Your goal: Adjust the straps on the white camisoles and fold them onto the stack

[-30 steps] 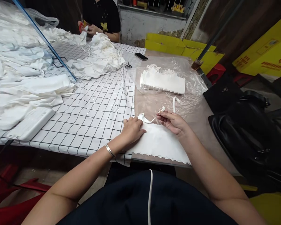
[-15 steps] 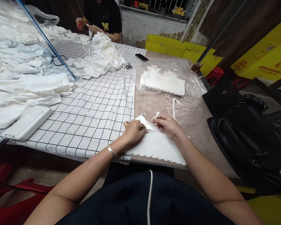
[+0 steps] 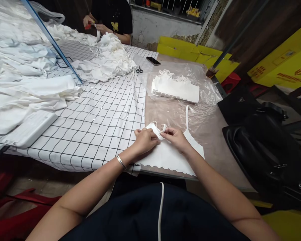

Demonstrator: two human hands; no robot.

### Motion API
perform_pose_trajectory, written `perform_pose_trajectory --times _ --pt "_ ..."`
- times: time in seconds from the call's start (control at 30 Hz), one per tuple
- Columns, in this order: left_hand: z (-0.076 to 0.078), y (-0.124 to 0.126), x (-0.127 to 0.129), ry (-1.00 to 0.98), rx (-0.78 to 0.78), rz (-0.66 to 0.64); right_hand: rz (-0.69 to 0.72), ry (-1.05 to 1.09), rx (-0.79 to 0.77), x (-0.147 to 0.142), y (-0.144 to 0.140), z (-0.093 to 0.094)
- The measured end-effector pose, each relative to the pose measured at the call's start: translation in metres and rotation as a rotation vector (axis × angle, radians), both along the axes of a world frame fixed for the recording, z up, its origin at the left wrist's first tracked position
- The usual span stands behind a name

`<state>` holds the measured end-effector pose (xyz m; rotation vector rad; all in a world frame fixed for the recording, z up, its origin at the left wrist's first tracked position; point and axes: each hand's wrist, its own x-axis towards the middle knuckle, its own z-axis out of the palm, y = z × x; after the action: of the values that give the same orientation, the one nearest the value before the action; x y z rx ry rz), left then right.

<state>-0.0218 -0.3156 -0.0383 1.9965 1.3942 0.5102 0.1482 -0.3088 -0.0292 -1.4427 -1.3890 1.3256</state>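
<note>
A white camisole-like top (image 3: 174,157) with a scalloped hem lies flat at the table's near edge, hem toward me. One thin strap (image 3: 187,117) stretches away from its right side. My left hand (image 3: 146,140) rests on the neckline, its fingers closed on the fabric. In a pinch, my right hand (image 3: 175,138) holds a short curled end of white strap (image 3: 163,127) just right of the left fingers. Exactly how the fingertips meet the cloth is partly hidden.
Beyond lies a stack of folded white tops (image 3: 175,87) on clear plastic. Small scissors (image 3: 139,69) and a phone (image 3: 153,61) are near it. White garments heap (image 3: 30,90) at left, beside a white box-shaped device (image 3: 31,129). A black bag (image 3: 263,144) stands right; a co-worker (image 3: 112,20) sits opposite.
My right hand has moved slightly left and down with the strap end, closer to my left hand. More of the top's right side shows. The co-worker's hands have shifted a little.
</note>
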Motion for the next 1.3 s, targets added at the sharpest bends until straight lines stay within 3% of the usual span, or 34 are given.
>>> perform_pose_trajectory --times 0.17,0.67,0.93,1.03,1.17,1.23,1.3 --pt "-0.002 0.000 0.000 -0.019 0.005 -0.016 0.010 -0.201 0.220 0.001 -0.007 -0.014" --pt "-0.006 0.000 -0.001 -0.024 0.019 -0.002 0.023 -0.265 0.410 -0.002 -0.013 -0.023" --pt "-0.005 0.001 0.000 -0.053 0.000 0.006 0.129 -0.495 0.603 0.007 -0.013 -0.011" --pt "-0.004 -0.012 0.001 0.081 0.201 0.027 0.129 -0.385 0.374 0.004 -0.011 -0.006" --pt "-0.012 -0.044 -0.006 0.248 0.583 -0.033 0.058 0.157 -0.109 -0.005 -0.001 0.004" --pt "-0.020 -0.057 -0.013 0.286 0.597 -0.130 0.041 0.394 -0.282 -0.010 0.014 0.014" --pt "-0.027 -0.065 -0.019 0.322 0.516 -0.183 0.037 0.523 -0.402 -0.016 0.038 0.025"
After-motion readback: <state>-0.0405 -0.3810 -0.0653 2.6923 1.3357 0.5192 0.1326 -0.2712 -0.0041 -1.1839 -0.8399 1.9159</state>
